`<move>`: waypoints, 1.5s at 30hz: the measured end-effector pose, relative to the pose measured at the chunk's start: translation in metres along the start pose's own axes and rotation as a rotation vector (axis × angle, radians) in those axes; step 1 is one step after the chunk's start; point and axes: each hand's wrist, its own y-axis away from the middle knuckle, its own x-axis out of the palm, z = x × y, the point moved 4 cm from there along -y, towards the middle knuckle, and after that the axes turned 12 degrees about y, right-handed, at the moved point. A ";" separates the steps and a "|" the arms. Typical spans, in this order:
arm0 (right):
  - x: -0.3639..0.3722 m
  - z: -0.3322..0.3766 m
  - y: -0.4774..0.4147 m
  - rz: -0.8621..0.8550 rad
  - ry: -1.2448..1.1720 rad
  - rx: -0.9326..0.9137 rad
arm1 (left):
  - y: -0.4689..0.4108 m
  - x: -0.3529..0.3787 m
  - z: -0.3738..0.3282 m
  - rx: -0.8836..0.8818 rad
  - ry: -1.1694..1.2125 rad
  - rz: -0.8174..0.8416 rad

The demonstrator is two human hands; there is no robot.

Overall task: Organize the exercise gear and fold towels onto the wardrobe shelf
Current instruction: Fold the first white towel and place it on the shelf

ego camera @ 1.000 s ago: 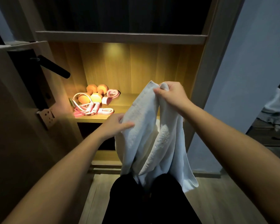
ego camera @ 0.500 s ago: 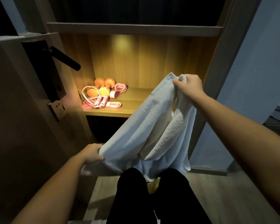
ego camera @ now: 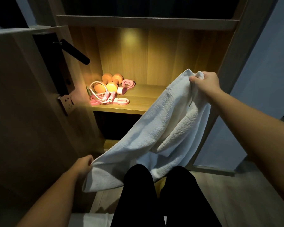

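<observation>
A white towel stretches slantwise in front of the wardrobe. My right hand grips its upper corner near the lit shelf's right end. My left hand pinches its lower edge, low and to the left above my knees. The rest of the cloth sags between them over my black-clad legs. On the lit wooden shelf at its left end lie orange dumbbells, a pink and white jump rope and pink bands.
An open door with a black lever handle stands close on the left. The wardrobe's right post and a pale wall are to the right. More white cloth lies at the bottom edge. A dark compartment sits under the shelf.
My left hand slid down the towel from chest height to its lower edge, spreading the cloth out. My right hand kept hold of the top corner.
</observation>
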 end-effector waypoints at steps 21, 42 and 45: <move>0.024 0.045 0.070 0.406 -0.025 -0.446 | 0.043 -0.010 -0.343 0.770 0.242 0.174; 0.001 0.000 0.062 0.697 -0.314 -0.324 | 0.041 0.033 -0.376 0.853 0.354 0.189; -0.002 -0.003 0.059 0.659 -0.297 -0.346 | 0.043 0.035 -0.380 0.836 0.359 0.160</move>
